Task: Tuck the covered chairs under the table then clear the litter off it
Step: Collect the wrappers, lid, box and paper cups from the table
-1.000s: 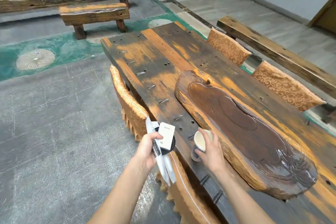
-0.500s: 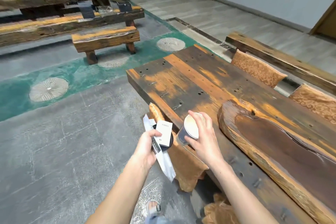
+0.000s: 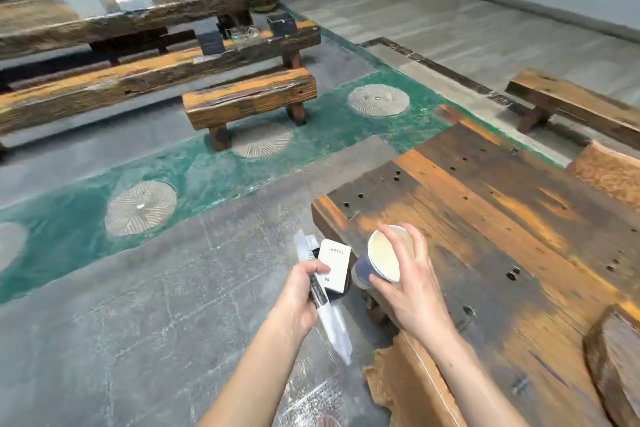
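Left grip is closed around a white box, a dark round lid and a clear wrapper. Right grip holds a paper cup tilted, mouth toward the camera, at the corner of the tabletop (worn, orange-streaked planks with bolt holes). A covered chair sits tucked below. Grey stone floor, green band, wooden bench beyond.

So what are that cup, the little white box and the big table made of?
The dark blue cup with the cream inside, held in the right hand, looks like matte paper, with a thin rolled rim. The small white box in the left hand seems to be printed cardboard, with crisp folded edges. The orange-brown table is rough old timber: visible grain, worn stain and bolt holes.
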Tool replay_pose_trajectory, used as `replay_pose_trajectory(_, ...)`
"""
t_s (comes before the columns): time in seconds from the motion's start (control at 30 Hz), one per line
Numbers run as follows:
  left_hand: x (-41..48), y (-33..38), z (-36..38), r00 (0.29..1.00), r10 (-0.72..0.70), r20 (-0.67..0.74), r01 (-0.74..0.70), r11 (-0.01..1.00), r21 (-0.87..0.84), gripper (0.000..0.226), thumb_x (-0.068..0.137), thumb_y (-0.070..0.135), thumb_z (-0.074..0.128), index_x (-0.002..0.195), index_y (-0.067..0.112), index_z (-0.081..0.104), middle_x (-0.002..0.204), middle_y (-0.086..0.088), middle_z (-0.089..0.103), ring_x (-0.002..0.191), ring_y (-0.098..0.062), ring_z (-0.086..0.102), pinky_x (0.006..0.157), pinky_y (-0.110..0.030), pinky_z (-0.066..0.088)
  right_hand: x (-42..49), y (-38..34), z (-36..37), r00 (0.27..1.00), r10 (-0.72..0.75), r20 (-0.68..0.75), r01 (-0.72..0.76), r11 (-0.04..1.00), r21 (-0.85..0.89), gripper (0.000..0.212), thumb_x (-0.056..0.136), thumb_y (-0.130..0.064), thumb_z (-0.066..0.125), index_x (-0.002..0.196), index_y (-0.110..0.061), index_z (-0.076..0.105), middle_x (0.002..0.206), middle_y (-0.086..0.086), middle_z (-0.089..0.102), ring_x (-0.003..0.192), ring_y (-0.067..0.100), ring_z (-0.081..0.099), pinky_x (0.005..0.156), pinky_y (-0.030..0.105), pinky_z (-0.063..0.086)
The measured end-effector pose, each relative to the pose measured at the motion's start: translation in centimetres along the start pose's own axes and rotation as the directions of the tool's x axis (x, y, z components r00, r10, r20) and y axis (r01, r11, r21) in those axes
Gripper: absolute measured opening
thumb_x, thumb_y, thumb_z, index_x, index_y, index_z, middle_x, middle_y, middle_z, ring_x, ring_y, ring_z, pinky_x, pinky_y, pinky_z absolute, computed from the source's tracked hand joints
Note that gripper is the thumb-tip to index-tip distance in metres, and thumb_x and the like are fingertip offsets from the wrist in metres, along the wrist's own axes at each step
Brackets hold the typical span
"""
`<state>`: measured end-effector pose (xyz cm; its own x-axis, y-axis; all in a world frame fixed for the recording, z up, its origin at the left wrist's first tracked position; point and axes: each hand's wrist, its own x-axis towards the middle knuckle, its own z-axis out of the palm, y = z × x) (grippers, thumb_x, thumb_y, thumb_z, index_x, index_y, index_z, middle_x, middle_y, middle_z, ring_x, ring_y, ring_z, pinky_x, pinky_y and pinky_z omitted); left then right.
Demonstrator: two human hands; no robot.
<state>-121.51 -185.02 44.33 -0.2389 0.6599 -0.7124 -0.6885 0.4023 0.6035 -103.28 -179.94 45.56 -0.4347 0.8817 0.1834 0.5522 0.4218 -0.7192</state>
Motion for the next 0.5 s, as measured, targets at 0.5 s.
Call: replay_pose_trajectory(0.5, 28.3, 28.9, 0.4, 0.981, -0.091, 0.172, 0.054, 0.977, 0.208, 0.039, 0.079, -0.002, 0.05, 0.116, -0.005, 0.063, 0.091, -0.021, 0.076, 0.068, -0.03, 0.072, 0.057, -0.034, 0.059, 31.4, -1.9, 16.7, 0.982, 0.16, -0.102, -0.173, 0.975, -0.139, 0.095, 0.079, -0.012, 0.079, 0.151, -0.049, 0.029, 0.159, -0.006, 0.017, 0.141, 0.021, 0.033, 0.113, 0.026, 0.024)
